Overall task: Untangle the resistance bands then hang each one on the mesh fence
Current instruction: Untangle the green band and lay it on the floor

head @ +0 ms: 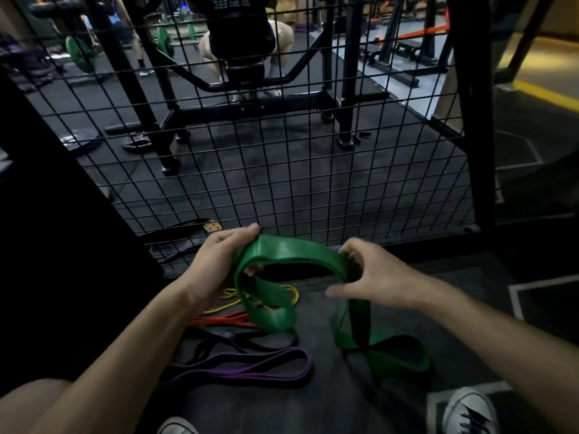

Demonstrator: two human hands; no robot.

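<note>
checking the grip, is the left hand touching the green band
Touching. The head view shows the left hand gripping the green band at its upper left bend, thumb on top and fingertips showing under the strap.

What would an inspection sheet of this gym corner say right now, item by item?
Surface: dark rubber floor, with pale painted lines at the right.
Job's things: wide green band held up in both hands, its loops drooping to the floor; purple band, black band, red band and yellow band lie on the floor below; mesh fence just ahead, no band seen hung on it.
Clutter: dark straps by the fence foot.
Hands: left hand grips the green band; right hand pinches it with its fingers.
Cables: nothing seen.
Surroundings: weight machine and green weight plate beyond the fence, someone seated there.
</note>
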